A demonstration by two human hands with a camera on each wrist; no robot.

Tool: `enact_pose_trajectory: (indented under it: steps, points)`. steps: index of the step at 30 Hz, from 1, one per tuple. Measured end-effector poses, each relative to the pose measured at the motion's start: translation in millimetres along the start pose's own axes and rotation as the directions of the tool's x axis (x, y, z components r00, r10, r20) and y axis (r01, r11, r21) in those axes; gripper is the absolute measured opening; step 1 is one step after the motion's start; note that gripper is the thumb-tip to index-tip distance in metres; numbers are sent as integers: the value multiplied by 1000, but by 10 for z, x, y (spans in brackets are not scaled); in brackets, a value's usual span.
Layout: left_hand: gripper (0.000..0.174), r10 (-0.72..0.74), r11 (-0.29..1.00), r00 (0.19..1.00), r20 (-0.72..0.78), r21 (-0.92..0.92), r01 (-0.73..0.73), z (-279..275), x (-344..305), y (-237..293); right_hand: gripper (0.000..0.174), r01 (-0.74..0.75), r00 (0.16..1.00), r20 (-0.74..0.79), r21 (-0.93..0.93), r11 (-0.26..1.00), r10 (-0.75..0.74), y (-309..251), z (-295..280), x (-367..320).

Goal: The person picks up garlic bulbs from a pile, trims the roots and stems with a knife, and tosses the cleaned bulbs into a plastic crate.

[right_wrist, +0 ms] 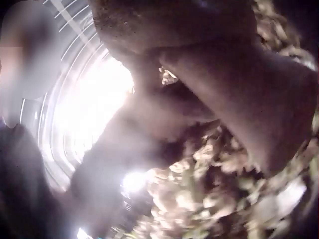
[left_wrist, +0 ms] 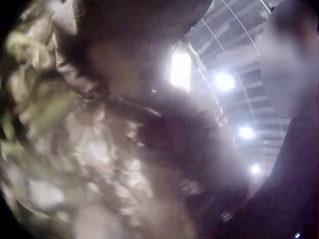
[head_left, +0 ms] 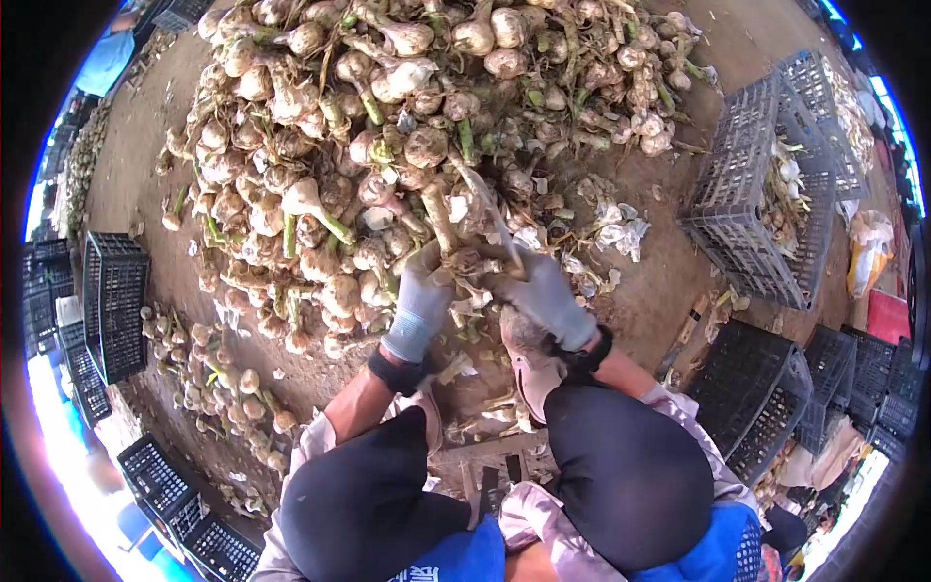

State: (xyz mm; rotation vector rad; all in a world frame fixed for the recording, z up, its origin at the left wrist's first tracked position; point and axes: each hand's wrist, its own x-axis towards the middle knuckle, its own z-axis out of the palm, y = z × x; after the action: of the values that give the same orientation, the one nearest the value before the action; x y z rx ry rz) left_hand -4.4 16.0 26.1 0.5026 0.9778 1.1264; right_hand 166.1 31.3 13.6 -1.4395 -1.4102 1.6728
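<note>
My left hand (head_left: 419, 303), in a grey glove, grips a garlic plant at its bulb and roots (head_left: 467, 262). The thick pale stem (head_left: 440, 219) stands up from between the hands. In my gloved right hand (head_left: 548, 299) is a curved knife (head_left: 493, 211), its thin blade slanting up and left beside the stem. Both hands are close together at the near edge of a large garlic heap (head_left: 330, 209). The left wrist view is blurred, with the hand (left_wrist: 124, 55) dark. A dark glove (right_wrist: 249, 94) fills much of the right wrist view, hiding the grip.
A black crate (head_left: 737, 184) with trimmed stems stands at the right. More crates (head_left: 752, 388) lie near the right knee, and another crate (head_left: 116, 306) stands at the left. Loose garlic bulbs (head_left: 218, 378) lie on the soil to the left. Shoes (head_left: 535, 383) are just below the hands.
</note>
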Motion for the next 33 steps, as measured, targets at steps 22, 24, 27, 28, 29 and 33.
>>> enact_pose_trajectory:
  steps: [22,24,27,28,29,33]
  points:
    - [29,894,248,372,-248,967,49,-960,-936,1343,39,109,888,-373,-397,911,-269,310,-355,1051]
    - [31,675,585,703,-225,743,-324,-681,-544,863,33,-4,952,-303,147,989,49,35,-401,700]
    - [59,465,416,832,301,755,-506,-49,-104,382,32,177,978,-156,273,945,-138,-530,-180,166]
    - [70,461,469,827,322,702,-535,-19,17,144,34,217,975,-126,333,918,-184,-474,-8,164]
    - [75,342,825,925,163,419,-379,68,48,51,36,251,968,-101,398,883,-230,-463,145,177]
    - [68,167,984,978,-126,-48,-174,35,27,45,46,355,900,14,-604,713,-436,-403,-11,37]
